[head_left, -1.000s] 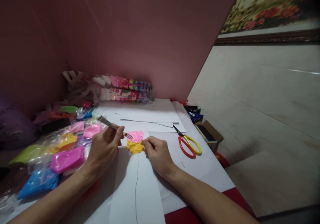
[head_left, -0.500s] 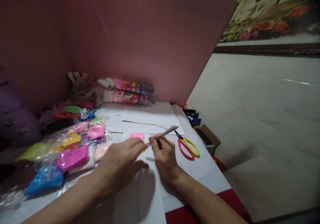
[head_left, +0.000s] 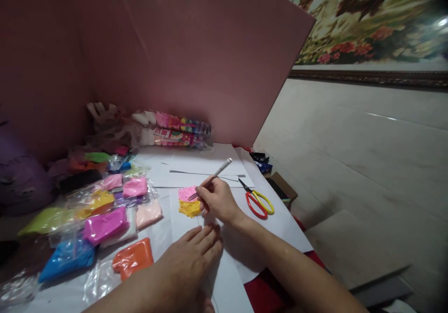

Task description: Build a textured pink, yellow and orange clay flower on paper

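In my right hand (head_left: 219, 198) is a fork (head_left: 223, 166), its handle slanting up to the right. The fork's tines point left and rest on or just over a textured patch of pink clay (head_left: 186, 192). Yellow clay (head_left: 189, 209) with a rough, ridged surface adjoins the pink on its near side. Both lie on a white sheet of paper (head_left: 229, 275). My left hand (head_left: 194, 254) lies flat on that sheet, nearer to me, fingers stretched out and holding nothing. Right of the clay lie scissors (head_left: 259, 201) with one red and one yellow handle.
Bagged clay spreads over the left side, including a magenta pack (head_left: 106, 226), a blue pack (head_left: 68, 258) and an orange pack (head_left: 133, 258). Wrapped colourful packages (head_left: 171, 135) lie against the pink panel (head_left: 196, 61). A cardboard box (head_left: 283, 185) is beyond the table's right edge.
My left hand has come away from the fork and clay, moving down onto the paper. My right hand has shifted slightly left and up with the fork. The pink and yellow clay now show more fully.
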Motion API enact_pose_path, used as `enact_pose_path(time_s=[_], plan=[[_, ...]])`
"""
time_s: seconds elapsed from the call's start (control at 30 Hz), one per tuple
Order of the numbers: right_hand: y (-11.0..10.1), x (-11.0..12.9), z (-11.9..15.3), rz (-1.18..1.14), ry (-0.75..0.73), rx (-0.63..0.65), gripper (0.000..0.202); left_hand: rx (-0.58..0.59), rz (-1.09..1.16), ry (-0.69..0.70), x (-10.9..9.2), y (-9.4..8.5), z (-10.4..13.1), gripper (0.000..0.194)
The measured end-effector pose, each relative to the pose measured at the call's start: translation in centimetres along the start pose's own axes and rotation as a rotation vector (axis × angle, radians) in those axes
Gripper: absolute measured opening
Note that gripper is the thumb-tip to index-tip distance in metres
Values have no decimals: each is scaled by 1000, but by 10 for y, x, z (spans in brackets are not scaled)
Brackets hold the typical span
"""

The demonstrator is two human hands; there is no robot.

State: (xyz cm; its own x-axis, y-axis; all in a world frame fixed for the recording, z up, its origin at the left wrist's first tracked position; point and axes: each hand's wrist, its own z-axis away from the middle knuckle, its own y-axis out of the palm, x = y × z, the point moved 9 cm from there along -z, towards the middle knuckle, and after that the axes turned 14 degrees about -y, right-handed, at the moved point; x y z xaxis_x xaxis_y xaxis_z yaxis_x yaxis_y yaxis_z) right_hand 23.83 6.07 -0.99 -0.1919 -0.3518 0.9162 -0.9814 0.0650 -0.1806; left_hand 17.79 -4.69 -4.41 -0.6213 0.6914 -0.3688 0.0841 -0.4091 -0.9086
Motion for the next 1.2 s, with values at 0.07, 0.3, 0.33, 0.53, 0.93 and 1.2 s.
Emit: enact_pose_path(time_s=[0.07, 0.3, 0.33, 0.53, 0.93, 1.2], plan=[[3, -5, -1, 30, -54, -49, 14, -39, 36, -7, 1, -2, -3, 90], [-8, -3, 11, 34, -70, -65, 15, -186, 131, -1, 5, -11, -7, 68], [-12, 5, 10, 39, -49, -28, 16, -185, 114, 4, 4, -12, -7, 67], [-18, 39, -1, 56, -43, 6, 16, -172, 25, -8, 2, -22, -3, 78], [8, -6, 13, 148, -167, -111, 15, -91, -10, -31, 4, -10, -11, 73], [15, -8, 19, 208, -195, -105, 14, -99, -105, -123, -2, -17, -7, 23]])
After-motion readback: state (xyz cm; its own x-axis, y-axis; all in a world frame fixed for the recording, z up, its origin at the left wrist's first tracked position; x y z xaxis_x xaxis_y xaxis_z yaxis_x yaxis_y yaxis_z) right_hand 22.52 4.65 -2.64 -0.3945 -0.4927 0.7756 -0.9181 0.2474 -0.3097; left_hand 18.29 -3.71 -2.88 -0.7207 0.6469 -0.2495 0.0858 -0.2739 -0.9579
